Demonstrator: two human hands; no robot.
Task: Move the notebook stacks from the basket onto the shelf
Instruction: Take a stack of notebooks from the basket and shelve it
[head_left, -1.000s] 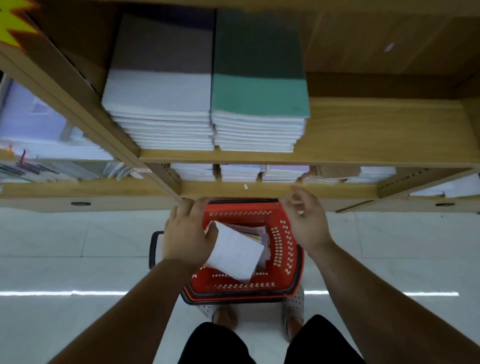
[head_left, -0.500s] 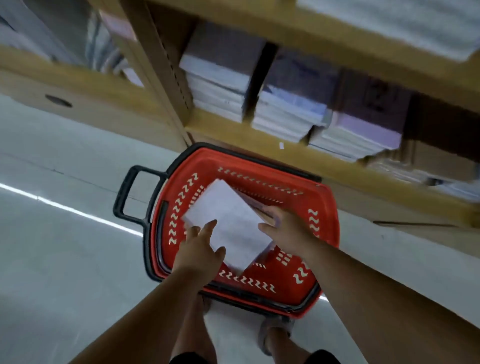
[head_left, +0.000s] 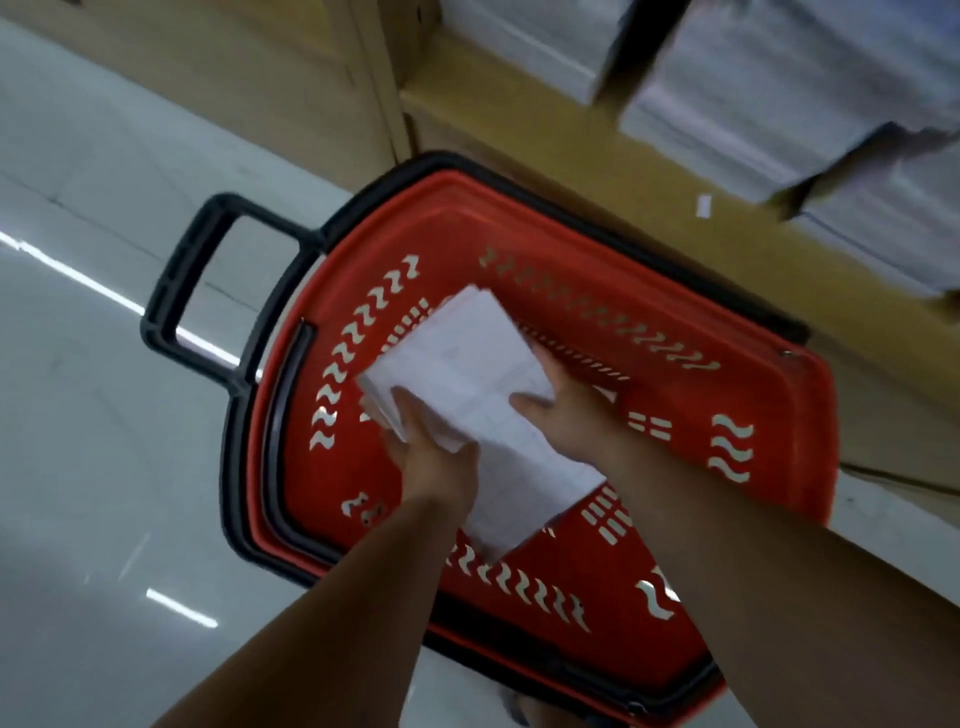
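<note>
At the left, the black loop handle (head_left: 176, 270) of the red plastic shopping basket (head_left: 769, 415) jutted over the pale tiled floor (head_left: 104, 467). Inside the basket, the left hand (head_left: 436, 457) gripped one edge of the white rectangular notebook stack (head_left: 467, 358), thumb on top. The right hand (head_left: 576, 410) clasped the opposite edge the same way. The stack sat tilted within the basket. It looked dense and smooth-covered, likely to fan or slide, so support from beneath both edges seemed wise. The wooden shelf (head_left: 597, 171) stood at the upper right.
</note>
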